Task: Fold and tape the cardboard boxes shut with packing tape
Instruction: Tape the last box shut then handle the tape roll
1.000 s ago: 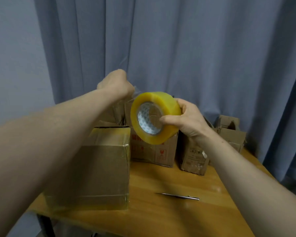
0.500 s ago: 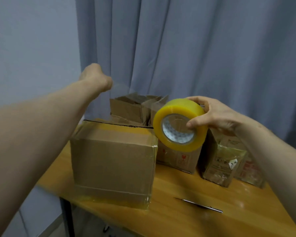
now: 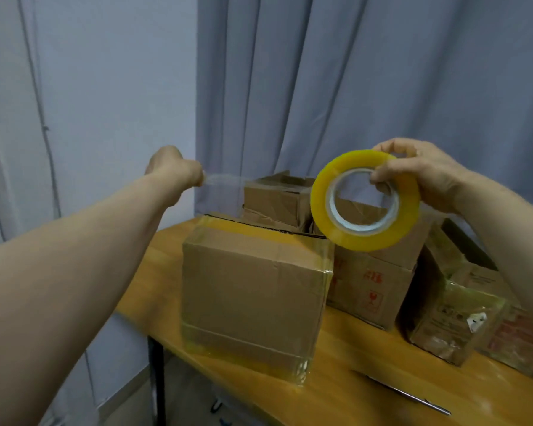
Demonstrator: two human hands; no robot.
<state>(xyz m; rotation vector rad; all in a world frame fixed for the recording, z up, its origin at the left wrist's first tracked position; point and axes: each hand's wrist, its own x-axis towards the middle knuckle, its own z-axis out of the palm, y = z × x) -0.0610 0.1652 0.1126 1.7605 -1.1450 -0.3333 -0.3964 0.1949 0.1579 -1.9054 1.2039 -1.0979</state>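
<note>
My right hand [image 3: 419, 173] grips a yellow roll of packing tape [image 3: 365, 200], with fingers through its core, held in the air above the boxes. My left hand [image 3: 173, 169] pinches the free end of the clear tape strip [image 3: 225, 180], which stretches faintly between the hand and the roll. Below them a closed cardboard box [image 3: 253, 290] stands on the wooden table [image 3: 366, 373], with tape bands along its top and bottom edges.
Behind the taped box stand an open-topped box [image 3: 277, 195], a box with red print [image 3: 373, 287] and a tape-wrapped box [image 3: 456, 309] at the right. A thin metal tool [image 3: 410, 395] lies near the table's front. A grey curtain hangs behind; the table's left edge is close to the box.
My left hand has pulled away to the left from the roll, drawing out a longer strip. My right hand has moved the roll rightward. The view has shifted left.
</note>
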